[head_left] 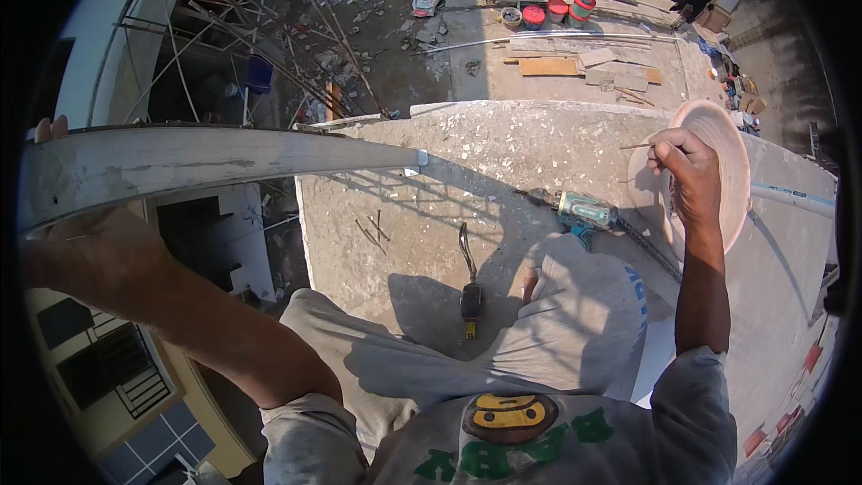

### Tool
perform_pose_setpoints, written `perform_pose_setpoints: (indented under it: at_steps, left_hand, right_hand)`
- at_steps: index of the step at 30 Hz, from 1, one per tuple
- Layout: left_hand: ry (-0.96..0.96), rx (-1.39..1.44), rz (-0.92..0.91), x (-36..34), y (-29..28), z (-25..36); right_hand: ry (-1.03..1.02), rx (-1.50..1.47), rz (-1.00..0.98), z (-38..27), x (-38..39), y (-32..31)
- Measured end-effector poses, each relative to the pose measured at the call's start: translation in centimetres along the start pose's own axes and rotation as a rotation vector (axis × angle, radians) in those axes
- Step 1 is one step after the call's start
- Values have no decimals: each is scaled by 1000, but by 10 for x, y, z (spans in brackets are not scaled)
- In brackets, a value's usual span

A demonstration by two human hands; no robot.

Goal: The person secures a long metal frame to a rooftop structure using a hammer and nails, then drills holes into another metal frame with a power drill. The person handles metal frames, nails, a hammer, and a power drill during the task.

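My left hand (90, 242) is wrapped round the near end of a long grey beam (224, 162) that stretches across to a small white piece on the slab. My right hand (684, 171) pinches a thin nail (639, 147) over a round pale hat or basin (734, 162), whose inside is partly hidden by the hand. Beside it on the slab lies a teal cordless drill (584, 213) with a long bit. Several loose nails (373, 230) and a black-and-yellow tape measure (470, 303) lie between my arms, near my bent knees.
The concrete slab (359, 202) drops off at its left and far edges. Beyond are bamboo poles (301, 27), rubble, red buckets (533, 18) and boards (548, 66). A pale blue pipe (790, 198) runs at the right. A building with windows (99, 359) stands below left.
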State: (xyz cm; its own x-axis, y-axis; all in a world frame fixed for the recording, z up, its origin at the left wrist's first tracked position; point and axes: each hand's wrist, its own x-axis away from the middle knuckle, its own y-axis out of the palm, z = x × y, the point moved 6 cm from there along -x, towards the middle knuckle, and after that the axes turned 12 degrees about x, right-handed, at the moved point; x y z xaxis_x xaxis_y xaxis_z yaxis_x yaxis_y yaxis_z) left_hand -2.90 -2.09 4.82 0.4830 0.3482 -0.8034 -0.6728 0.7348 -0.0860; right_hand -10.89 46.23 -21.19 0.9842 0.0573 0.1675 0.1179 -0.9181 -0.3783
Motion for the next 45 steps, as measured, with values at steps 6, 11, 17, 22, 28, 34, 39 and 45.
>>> perform_pose_setpoints:
  at_steps: [6, 11, 17, 22, 28, 34, 39, 45]
  left_hand:
    - [-723, -228, 41, 169, -23, -25]
    - [-1315, 248, -708, 220, 37, 77]
    - [-1412, 89, -960, 153, 32, 158]
    - [-1405, 105, -615, 74, -10, 250]
    - [-1429, -48, -279, 36, -108, 315]
    - [-1379, -209, -519, 37, -124, 407]
    - [-1489, -377, -262, 59, -195, 506]
    - [-1166, -706, 1059, 196, -235, 656]
  right_hand:
    - [-588, 304, -252, -124, 40, 109]
    - [-436, 202, -287, -201, 118, 127]
    - [-249, 119, -539, -279, 169, 86]
    - [1, 229, -731, -394, 128, 19]
    - [-476, 271, -529, -571, 88, -25]
    - [-738, 545, -741, -607, 203, 81]
    - [-1227, 1145, -1404, -528, 346, 154]
    - [-1653, 1469, -1769, -464, 375, 193]
